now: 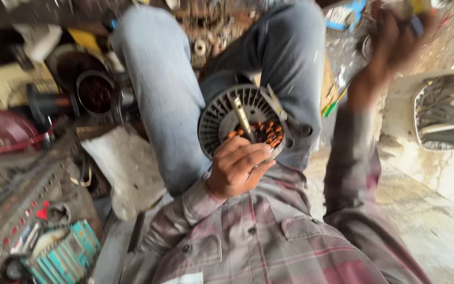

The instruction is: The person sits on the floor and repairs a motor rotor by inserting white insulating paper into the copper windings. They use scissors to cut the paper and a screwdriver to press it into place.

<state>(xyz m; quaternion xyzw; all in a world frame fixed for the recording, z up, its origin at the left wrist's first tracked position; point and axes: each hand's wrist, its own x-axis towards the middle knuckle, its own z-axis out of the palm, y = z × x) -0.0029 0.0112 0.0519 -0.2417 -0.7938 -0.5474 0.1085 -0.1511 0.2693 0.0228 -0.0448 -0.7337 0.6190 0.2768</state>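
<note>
Your left hand [236, 169] grips the near rim of the fan motor [243, 123], fingers curled around its edge and pressed on the housing. The motor rests on your lap between your thighs, open face up, copper windings showing, its shaft [241, 117] pointing up and slightly far from your fingers. This hand is by far the nearer. Your right hand [395, 39] is raised far right (blurred), closed around some small object I cannot make out, forearm stretched well away from the motor.
</note>
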